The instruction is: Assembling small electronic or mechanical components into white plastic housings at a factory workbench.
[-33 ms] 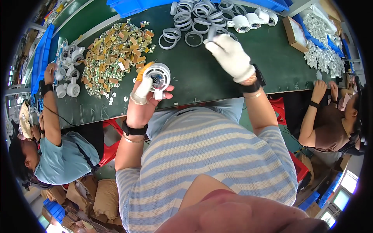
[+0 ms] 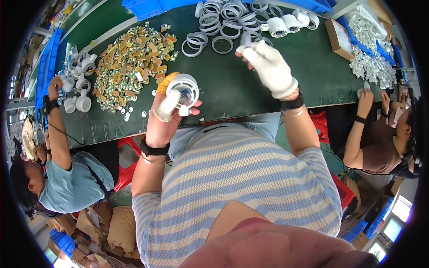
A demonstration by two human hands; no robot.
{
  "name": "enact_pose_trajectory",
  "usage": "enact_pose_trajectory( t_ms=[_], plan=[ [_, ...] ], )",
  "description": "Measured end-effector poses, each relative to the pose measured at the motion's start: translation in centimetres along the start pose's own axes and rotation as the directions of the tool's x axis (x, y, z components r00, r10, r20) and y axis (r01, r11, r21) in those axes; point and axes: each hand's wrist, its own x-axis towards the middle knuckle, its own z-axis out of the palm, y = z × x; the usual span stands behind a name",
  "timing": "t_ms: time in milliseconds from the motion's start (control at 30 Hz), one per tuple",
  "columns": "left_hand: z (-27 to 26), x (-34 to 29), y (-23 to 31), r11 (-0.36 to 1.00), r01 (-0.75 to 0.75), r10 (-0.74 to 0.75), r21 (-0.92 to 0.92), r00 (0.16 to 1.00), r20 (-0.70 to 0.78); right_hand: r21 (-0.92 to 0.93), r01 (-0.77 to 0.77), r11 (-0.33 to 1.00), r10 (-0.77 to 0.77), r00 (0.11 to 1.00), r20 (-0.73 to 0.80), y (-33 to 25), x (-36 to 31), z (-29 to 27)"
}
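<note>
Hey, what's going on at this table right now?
A person in a striped shirt works at a dark green table. The left hand holds a round white lamp housing. The gloved right hand is up by a pile of white rings and grips one ring. A heap of small gold and green parts lies to the left. Co-workers sit on both sides, handling their own white parts.
</note>
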Motion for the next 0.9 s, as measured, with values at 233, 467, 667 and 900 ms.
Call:
enact_pose_trajectory(
  t_ms=[233,467,667,900],
  plan=[
    [4.0,1.2,-0.9,0.260,-0.404,0.322,0.877,0.892,0.316,0.922,-0.343,0.182,-0.053,0.932,0.357,-0.5,-5.1,1.9],
    [5.7,1.6,1.2,-0.221,-0.510,0.200,0.831,0.811,0.550,0.772,-0.578,0.263,-0.076,0.786,0.614,1.0,-4.9,1.0],
    [4.1,1.7,2.5,-0.029,-0.371,-0.034,0.928,0.929,0.370,-0.165,0.352,0.921,-0.345,0.936,0.070,-2.9,-5.1,0.7],
    [2.3,2.3,-0.3,0.988,-0.012,0.011,0.151,1.000,0.012,0.059,0.383,0.922,-0.387,0.919,0.079,-3.1,-5.9,1.8]
  ],
)
